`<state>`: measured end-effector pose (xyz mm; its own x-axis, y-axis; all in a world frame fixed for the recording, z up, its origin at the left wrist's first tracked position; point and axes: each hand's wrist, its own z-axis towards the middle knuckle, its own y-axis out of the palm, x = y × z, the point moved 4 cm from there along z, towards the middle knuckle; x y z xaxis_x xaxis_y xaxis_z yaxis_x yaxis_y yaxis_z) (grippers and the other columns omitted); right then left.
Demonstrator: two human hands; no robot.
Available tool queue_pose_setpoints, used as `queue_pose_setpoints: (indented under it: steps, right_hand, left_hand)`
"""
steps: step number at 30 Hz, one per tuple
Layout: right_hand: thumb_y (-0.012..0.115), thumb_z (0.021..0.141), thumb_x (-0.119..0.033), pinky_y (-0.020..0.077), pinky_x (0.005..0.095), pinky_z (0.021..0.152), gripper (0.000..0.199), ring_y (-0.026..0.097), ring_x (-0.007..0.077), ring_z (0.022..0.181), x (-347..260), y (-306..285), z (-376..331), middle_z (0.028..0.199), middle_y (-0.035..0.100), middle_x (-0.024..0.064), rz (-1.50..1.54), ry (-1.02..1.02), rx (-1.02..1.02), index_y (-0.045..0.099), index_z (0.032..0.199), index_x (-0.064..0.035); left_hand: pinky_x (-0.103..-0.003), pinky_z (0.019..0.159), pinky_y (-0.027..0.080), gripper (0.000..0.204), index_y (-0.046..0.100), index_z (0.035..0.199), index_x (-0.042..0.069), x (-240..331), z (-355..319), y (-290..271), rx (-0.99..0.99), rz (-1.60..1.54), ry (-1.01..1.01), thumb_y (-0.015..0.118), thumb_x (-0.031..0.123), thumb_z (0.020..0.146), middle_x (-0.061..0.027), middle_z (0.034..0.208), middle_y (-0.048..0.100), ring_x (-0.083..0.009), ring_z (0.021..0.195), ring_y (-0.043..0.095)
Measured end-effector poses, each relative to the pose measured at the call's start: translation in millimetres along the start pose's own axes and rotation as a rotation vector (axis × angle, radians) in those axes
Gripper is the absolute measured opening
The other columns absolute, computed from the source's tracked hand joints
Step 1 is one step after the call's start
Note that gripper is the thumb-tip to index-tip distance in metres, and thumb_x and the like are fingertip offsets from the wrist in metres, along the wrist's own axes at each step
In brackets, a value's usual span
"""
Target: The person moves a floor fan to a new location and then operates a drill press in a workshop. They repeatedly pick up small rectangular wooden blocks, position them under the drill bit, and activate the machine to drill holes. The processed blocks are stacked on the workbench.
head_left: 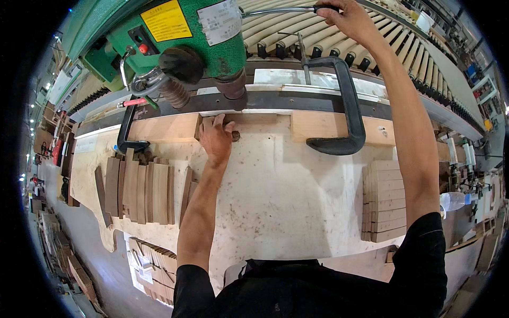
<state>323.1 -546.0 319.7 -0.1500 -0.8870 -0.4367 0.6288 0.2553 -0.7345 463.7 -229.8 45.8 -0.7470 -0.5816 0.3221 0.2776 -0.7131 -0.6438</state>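
Beneath the spindle [233,91] of a green drill press [222,59], a short wooden piece [262,121] lies along the dark fence [313,100]. My left hand [216,139] presses its left end with bent fingers. At the upper right, my right hand [347,20] is wrapped around the black end of the press's metal lever [281,9]. Pale wooden blocks flank the piece: a left block [164,129] and a right block [330,124]. One black C-clamp [351,100] grips the right block; another clamp [125,130] is at the left. The drill tip is hard to make out.
Wooden strips [143,191] stand in a row on the board [270,206] at left. A neat stack of wooden pieces [384,201] sits at right. Behind the fence runs a roller conveyor [397,47]. More strips [154,270] lie lower left, and a plastic bottle [454,201] is far right.
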Motion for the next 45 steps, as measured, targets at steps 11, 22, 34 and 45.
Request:
queue_pose_setpoints:
  steps: [11, 22, 34, 45]
  right_hand:
    - [0.065, 0.093, -0.031, 0.0541, 0.0325, 0.075, 0.041, 0.070, 0.0164, 0.081, 25, 20, 4, 0.088, 0.072, 0.0109, -0.096, -0.137, -0.022, 0.065, 0.121, -0.0012]
    - [0.064, 0.089, -0.047, 0.0494, 0.0435, 0.092, 0.055, 0.061, 0.0372, 0.111, 74, 196, -24, 0.117, 0.066, 0.0176, -0.032, -0.002, -0.285, 0.061, 0.127, -0.0072]
    - [0.063, 0.088, -0.054, 0.0479, 0.0466, 0.095, 0.065, 0.058, 0.0377, 0.116, 57, 291, -4, 0.126, 0.063, 0.0167, 0.146, 0.161, -0.260, 0.057, 0.133, -0.0084]
    - [0.062, 0.090, -0.025, 0.0552, 0.0343, 0.067, 0.033, 0.069, 0.0189, 0.070, 48, 31, -4, 0.083, 0.071, 0.0146, 0.155, 0.073, -0.173, 0.069, 0.109, 0.0008]
  left_hand:
    - [-0.043, 0.071, 0.050, 0.027, 0.071, 0.093, 0.003, 10, 2, 13, -0.131, -0.192, -0.053, 0.078, 0.022, 0.076, -0.0121, 0.079, 0.066, -0.0324, 0.078, 0.063]
    - [-0.040, 0.064, 0.051, 0.011, 0.071, 0.084, 0.004, -10, 0, 18, -0.143, -0.481, -0.168, 0.075, 0.009, 0.075, -0.0122, 0.078, 0.066, -0.0301, 0.074, 0.064]
    - [-0.041, 0.066, 0.053, 0.010, 0.071, 0.088, 0.004, -3, 1, 21, -0.364, -0.618, -0.374, 0.072, 0.008, 0.078, -0.0138, 0.083, 0.067, -0.0316, 0.077, 0.066]
    - [-0.037, 0.072, 0.053, 0.008, 0.069, 0.088, 0.001, -2, -1, 15, -0.197, -0.431, 0.003, 0.068, 0.008, 0.085, -0.0128, 0.101, 0.068, -0.0293, 0.086, 0.066]
